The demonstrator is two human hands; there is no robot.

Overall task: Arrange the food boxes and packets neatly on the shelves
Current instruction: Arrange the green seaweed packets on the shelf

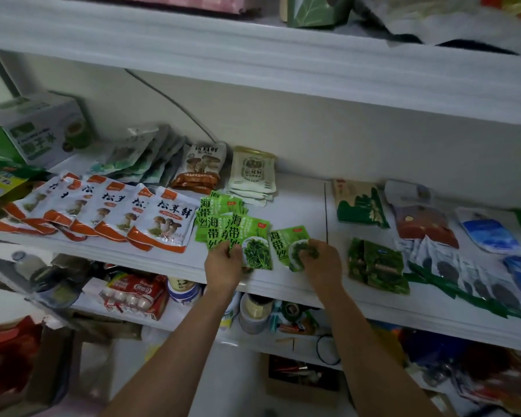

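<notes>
Green fanned stack (236, 231) is gripped by left hand (223, 261), single packet (285, 240) by right hand (324, 264)

The left forearm (172, 350) and the right forearm (373, 350) are bare. They reach up and forward from the lower edge of the view and come closer to each other toward the wrists. The left grip (223, 261) shows its back to the camera, and its fingers are curled round the lower edge of a bunch of green packets (247, 230). The right grip (324, 261) is near it, not touching, also back up. Its curled fingers (312, 248) hold the lower corner of a single green packet (286, 236).
</notes>
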